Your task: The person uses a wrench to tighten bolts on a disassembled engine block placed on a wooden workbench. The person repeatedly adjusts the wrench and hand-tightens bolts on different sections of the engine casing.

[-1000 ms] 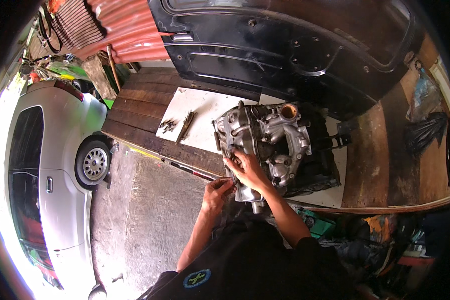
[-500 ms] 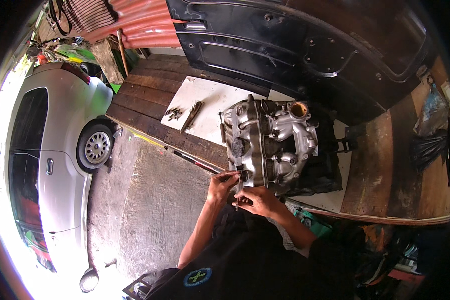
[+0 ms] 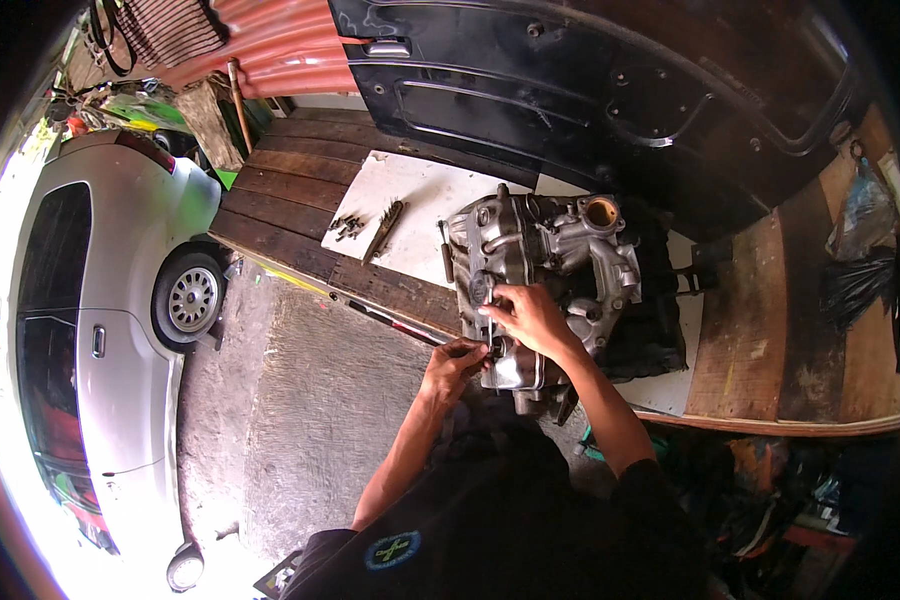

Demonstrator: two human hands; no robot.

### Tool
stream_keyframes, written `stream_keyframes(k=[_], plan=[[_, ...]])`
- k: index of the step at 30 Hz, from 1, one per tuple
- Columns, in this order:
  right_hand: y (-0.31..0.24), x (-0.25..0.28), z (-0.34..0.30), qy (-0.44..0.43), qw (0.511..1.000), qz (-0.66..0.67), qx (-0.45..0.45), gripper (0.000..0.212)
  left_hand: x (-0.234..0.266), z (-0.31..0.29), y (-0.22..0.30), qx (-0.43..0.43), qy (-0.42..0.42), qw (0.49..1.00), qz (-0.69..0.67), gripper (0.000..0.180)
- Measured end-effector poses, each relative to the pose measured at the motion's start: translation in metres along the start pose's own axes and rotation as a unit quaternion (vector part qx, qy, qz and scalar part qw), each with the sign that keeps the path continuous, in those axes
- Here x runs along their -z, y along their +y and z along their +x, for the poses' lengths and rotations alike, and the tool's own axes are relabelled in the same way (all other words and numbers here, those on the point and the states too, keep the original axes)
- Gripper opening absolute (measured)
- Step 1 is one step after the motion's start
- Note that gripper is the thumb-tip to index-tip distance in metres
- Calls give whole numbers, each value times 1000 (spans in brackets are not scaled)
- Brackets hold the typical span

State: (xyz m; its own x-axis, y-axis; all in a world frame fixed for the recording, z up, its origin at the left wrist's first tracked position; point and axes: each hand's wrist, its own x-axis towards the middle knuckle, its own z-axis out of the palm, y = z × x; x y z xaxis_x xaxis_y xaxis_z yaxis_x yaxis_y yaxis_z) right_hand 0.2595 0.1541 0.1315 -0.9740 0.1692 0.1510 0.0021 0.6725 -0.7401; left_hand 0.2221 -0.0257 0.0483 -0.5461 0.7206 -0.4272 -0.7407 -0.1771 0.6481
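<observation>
A silver engine with a metal valve cover lies in front of me on the bench. My right hand is over its near half, thumb and fingers closed on a slim silver wrench, whose exact ends are hard to make out. Lower down, at the engine's left edge, my left hand pinches with its fingertips by the wrench's near end. What lies between those fingertips is too small to name. Left of the engine, a white board carries several small dark bolts and a long brownish toothed piece.
The wooden bench runs behind and to both sides of the engine. A black vehicle door panel leans at the back. Plastic bags hang at the right. A silver car stands on the left, beyond the concrete floor.
My right hand has moved up and right over the engine, and the wrench has swung from pointing toward me to pointing away. My left hand stays nearly in place, slightly further right.
</observation>
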Motion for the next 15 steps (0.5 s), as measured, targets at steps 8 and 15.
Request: stream_keyframes(k=[8, 15], plan=[[2, -20, 12, -1, 993, -118, -25, 32, -8, -10, -13, -84, 22, 996, -1, 20], [-6, -19, 15, 9, 994, -105, 12, 25, -28, -20, -15, -167, 133, 964, 158, 30]])
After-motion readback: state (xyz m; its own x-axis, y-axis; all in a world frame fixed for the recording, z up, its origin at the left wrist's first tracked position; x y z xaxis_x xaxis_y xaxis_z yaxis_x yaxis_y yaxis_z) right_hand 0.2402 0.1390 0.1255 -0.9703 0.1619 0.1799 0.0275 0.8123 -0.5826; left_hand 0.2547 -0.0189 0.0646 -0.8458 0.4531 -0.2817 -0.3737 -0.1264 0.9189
